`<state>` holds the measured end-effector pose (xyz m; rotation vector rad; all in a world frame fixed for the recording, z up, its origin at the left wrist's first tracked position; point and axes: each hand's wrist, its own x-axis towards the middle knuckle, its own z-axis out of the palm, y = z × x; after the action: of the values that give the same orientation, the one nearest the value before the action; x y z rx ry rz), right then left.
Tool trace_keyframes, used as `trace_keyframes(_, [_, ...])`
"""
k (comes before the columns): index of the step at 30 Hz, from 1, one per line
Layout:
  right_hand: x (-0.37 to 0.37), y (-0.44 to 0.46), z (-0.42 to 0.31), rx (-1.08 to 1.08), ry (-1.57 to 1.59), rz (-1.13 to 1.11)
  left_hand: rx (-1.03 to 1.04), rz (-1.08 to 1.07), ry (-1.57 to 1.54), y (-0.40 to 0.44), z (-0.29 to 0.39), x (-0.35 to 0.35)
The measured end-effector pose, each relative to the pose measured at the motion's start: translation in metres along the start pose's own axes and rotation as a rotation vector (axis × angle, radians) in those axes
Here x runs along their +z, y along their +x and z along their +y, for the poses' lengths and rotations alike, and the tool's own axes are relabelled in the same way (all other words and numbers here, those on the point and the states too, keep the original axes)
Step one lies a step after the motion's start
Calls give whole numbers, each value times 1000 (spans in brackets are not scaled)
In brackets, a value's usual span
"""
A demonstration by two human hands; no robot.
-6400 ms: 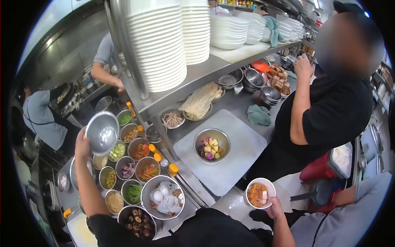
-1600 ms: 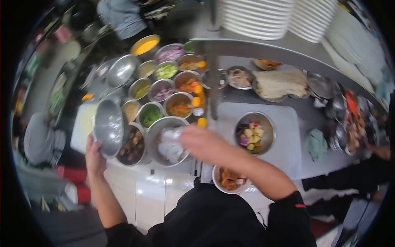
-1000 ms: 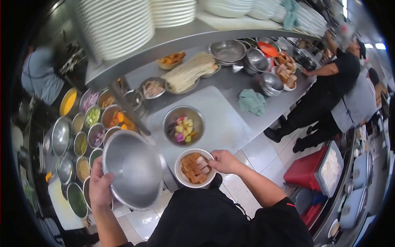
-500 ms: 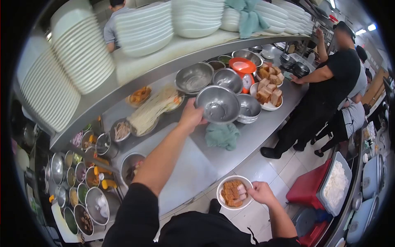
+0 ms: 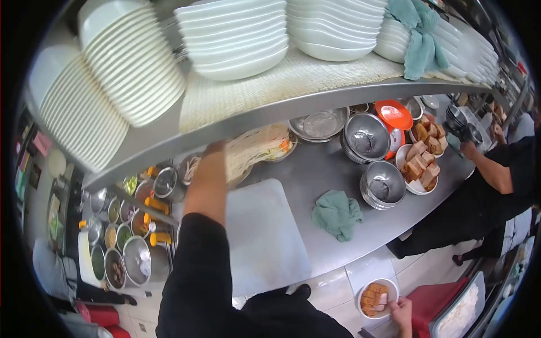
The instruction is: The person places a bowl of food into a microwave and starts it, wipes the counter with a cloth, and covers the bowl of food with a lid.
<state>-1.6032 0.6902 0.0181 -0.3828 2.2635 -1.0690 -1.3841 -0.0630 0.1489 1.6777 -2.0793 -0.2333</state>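
My right hand (image 5: 402,313) grips the rim of a white bowl (image 5: 361,307), low above the floor at the lower right. Sliced browned meat (image 5: 373,298) fills it. My left arm (image 5: 204,188) reaches away from me to the shelf edge, near the pale noodles (image 5: 251,149). The fingers of that hand are hidden beneath the shelf, so whether they hold anything does not show. On the steel counter a stack of metal bowls (image 5: 383,183) stands beside a crumpled green cloth (image 5: 337,215), with another stack (image 5: 366,135) behind it.
A shelf (image 5: 315,93) with stacked white dishes (image 5: 236,45) overhangs the counter. A cutting board (image 5: 262,236) lies before me. Ingredient containers (image 5: 137,262) crowd the left. Bowls of meat chunks (image 5: 420,166) stand to the right, near another person (image 5: 496,197).
My left hand has moved left, under the shelf; the metal bowl it held no longer shows in it. The view has shifted. My right hand still holds the white bowl.
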Motion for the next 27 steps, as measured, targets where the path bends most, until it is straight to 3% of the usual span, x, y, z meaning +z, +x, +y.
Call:
trace_keyframes(4, [-12, 6, 23, 84, 152, 59, -35, -95, 161, 68, -64, 2])
trace_keyframes(12, [-23, -1, 1, 188, 72, 254, -36, -247, 238, 138, -85, 53])
trace_keyframes(20, [-36, -9, -4, 259, 41, 336, -7, -246, 207, 117, -89, 64])
trace_keyframes(23, [-53, -13, 21, 173, -85, 357, 48, -223, 185, 99, -103, 51])
trace_keyframes(25, [-57, -24, -13, 243, -135, 359, 114, -229, 144, 80, -119, 41])
trace_keyframes(26, [-71, -26, 10, 184, -266, 331, 140, -234, 109, 70, -127, 34])
trace_keyframes(27, [-82, -26, 41, 167, -207, 341, 159, -245, 75, 58, -132, 28])
